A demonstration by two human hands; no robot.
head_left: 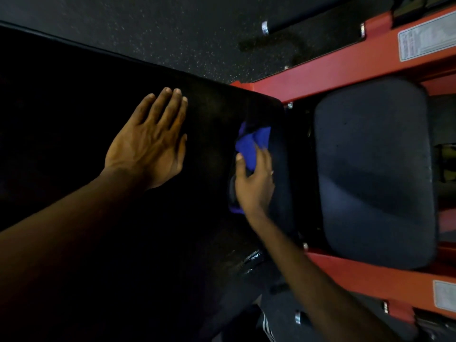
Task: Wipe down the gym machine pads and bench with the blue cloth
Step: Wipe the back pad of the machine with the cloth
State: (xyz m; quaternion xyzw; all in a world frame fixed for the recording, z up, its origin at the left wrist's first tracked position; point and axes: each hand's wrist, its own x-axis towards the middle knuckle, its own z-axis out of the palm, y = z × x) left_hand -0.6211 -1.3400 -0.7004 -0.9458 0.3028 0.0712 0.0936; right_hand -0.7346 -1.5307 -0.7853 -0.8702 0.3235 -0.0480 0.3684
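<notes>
- Nearest the camera, the left forearm runs up from the lower left corner to the left hand (150, 137), which lies flat, palm down, on the long black back pad (74, 114). Its fingers are straight and held together, gripping nothing; it seems to brace the person.
- The right hand (254, 178) reaches to the end edge of that pad, just beside the gap before the seat pad (375, 169). Its thumb and fingers are closed on the blue cloth (251, 146), which is bunched and pressed against the pad's end face.
- A second scrap of blue shows below the wrist, so the cloth probably hangs down behind the hand.
- The cloth looks soft, light and limp. It should fold to any contour, but will slide out of a loose grip, so a wad held in the palm with the fingers spread over it would suit best.
- The pads appear to be smooth, firm upholstery, fixed to the red steel frame (333, 70); they will not shift under pressure.
- The seat pad looks dull and grey, apparently not yet wiped.
</notes>
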